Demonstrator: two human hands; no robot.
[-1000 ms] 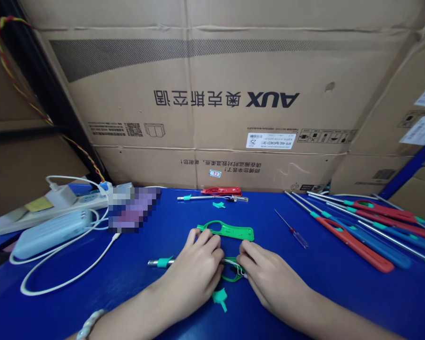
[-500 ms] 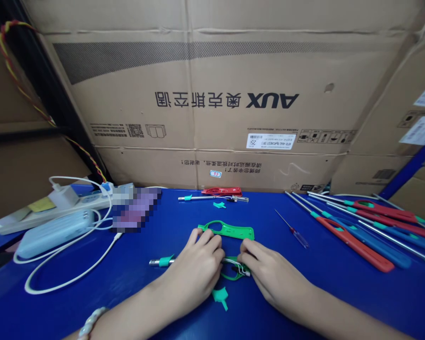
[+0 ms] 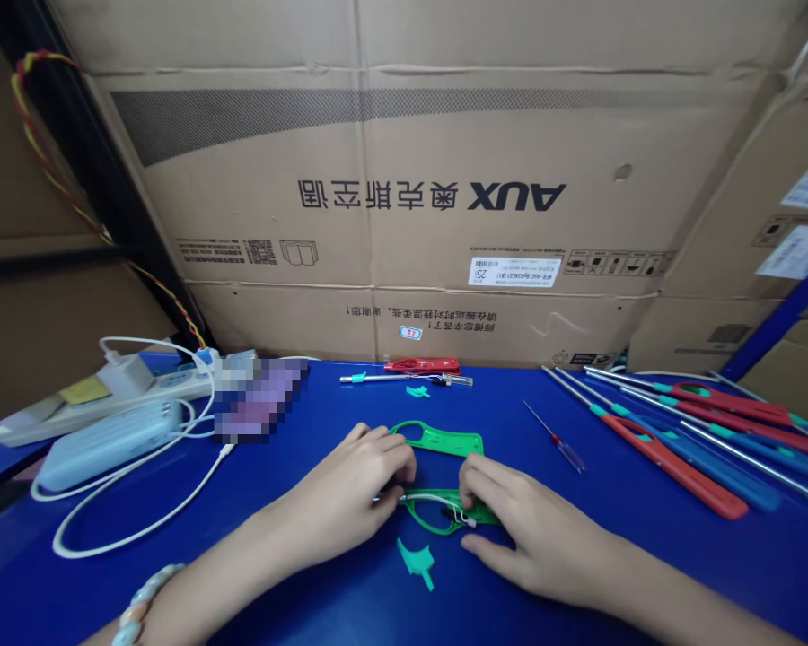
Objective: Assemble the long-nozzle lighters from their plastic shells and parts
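Note:
Lying on the blue table, a green lighter casing half (image 3: 437,523) holds white wires and a small black part. My left hand (image 3: 364,475) is closed in a pinch on the metal lighter tube (image 3: 402,496) at the casing's left end; most of the tube is hidden under it. Around the casing's right end curls my right hand (image 3: 518,511), fingers above and thumb below. Just behind both hands rests the other green casing half (image 3: 444,440). In front lies a loose teal trigger (image 3: 417,561).
Farther back are a red casing (image 3: 424,366), a tube with wires (image 3: 383,379) and another teal trigger (image 3: 417,392). A screwdriver (image 3: 566,449) and several long lighters (image 3: 687,467) lie right. At left are a power bank (image 3: 108,444), cables and a power strip (image 3: 175,386). Cardboard (image 3: 404,135) stands behind.
My left hand has shifted left and now covers the tube's front part, which showed before. My right thumb has spread away from the fingers, showing more of the casing.

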